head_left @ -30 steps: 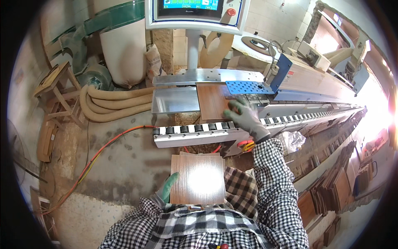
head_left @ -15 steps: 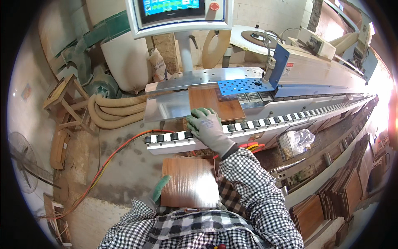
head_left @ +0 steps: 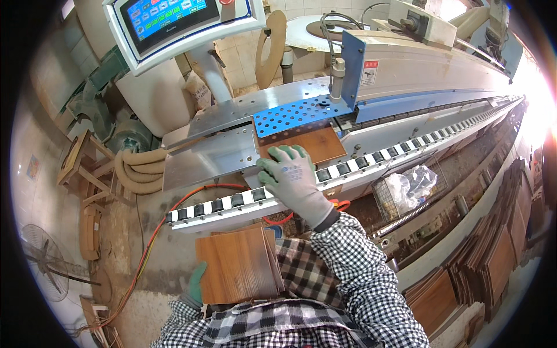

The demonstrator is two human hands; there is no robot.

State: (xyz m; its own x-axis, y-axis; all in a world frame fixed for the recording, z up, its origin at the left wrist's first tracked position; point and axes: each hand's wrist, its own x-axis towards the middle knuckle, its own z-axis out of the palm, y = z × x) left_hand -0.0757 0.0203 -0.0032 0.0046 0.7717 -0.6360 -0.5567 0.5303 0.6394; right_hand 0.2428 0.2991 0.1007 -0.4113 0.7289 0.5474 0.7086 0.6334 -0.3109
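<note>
- The right hand [head_left: 290, 177], in a grey-green work glove, lies over the near-left edge of a flat brown wood-grain board [head_left: 319, 145]; its fingers are loosely bent, thumb apart, not closed around anything. How hard they press, I can't tell.
- This board lies at the far side of a white rail w/ black rollers [head_left: 237, 200], partly under a blue perforated metal plate [head_left: 290, 119] and to the R of a smooth silver metal table [head_left: 209, 153].
- The left hand [head_left: 195, 284], also gloved, holds a near stack of square brown wood-grain boards [head_left: 232, 267] at its L edge, in front of the body; the thumb shows, the other fingers are hidden.
- One board is prob. light & stiff; the stack is surely heavier, so support from below is good.
- The faces look smooth w/ a sheen, so boards may slide on each other; the stack is a bit uneven at its R side.
- Corners & edges can prob. chip, esp. if dropped.
- Best hold, imo: opposite edges, or thumb on top w/ fingers under; for the board by the plate, the free near edge, b/c the far part is covered.
</note>
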